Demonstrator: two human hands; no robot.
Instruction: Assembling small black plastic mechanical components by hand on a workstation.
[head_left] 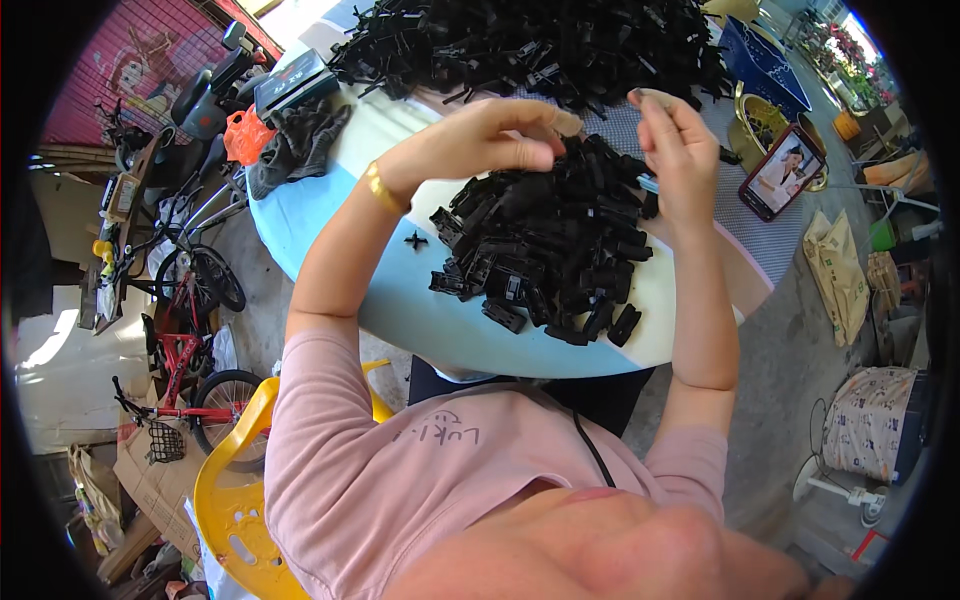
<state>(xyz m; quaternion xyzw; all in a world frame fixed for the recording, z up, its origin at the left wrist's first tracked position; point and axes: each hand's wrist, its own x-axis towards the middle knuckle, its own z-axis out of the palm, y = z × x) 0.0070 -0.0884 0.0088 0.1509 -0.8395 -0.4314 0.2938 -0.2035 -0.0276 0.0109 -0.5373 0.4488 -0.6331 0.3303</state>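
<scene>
My left hand [512, 136], with a gold bracelet at the wrist, hovers over the upper left of a pile of small black plastic parts [540, 235]. Its thumb and fingers are curved but apart, with nothing visible between them. Raised to the right of the pile, my right hand [680, 155] has its fingers bent closed. A small light-blue piece [648, 184] pokes out at its palm side; its kind is not clear. Something dark shows at the right fingertips, too small to make out. One cross-shaped black part [416, 240] lies alone on the table's left.
A larger heap of black parts [530, 45] covers the table's far side. On the right, a phone [783, 172] leans by a gold basket [765, 118] and a blue crate [765, 65]. Dark cloth [295, 145], an orange bag [247, 137] and a box [292, 82] lie far left.
</scene>
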